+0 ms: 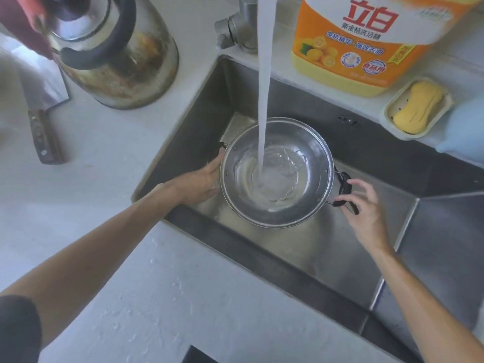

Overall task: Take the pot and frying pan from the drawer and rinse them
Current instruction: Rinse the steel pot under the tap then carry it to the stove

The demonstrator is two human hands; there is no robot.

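Observation:
A shiny steel pot [309,195] with two black side handles sits in the steel sink [327,252], right under a thick stream of tap water [264,100] that splashes into its bottom. My left hand [201,182] holds the pot's left side at the rim and handle. My right hand [364,205] pinches the black right handle [343,189] with thumb and fingers. No frying pan is in view.
The faucet [241,24] stands behind the sink. A steel kettle [115,51] and a cleaver [42,106] rest on the white counter at left. An orange detergent jug [366,40] and a yellow soap in a dish [416,106] line the back right ledge.

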